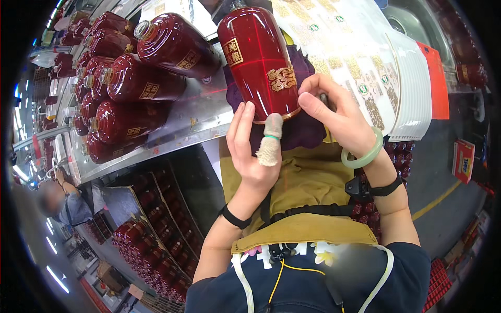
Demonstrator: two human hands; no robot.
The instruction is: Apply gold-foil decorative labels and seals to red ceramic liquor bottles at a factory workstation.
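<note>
A large glossy red glass bottle (255,57) with gold decorations lies tilted on a dark purple cloth (308,130), its base toward me and its neck at the far side. My left hand (255,151) holds the base, fingers on the left and the thumb against the lower end. That thumb wears a pale knitted finger cover (269,143) with a green band. At the bottle's right side, beside the gold dragon-like emblem (282,78), my right hand (339,117) has thumb and forefinger drawn together. Whether they pinch anything small is not visible. A pale green bangle (362,151) circles the right wrist.
Several similar red bottles (148,78) stand on the metal table (193,120) at left. White sheets of gold and green stickers (360,57) lie at right, beside an orange-red sheet (434,78) and a metal sink (412,21). Stacked red bottles (151,250) fill the lower left; another person (70,203) is far left.
</note>
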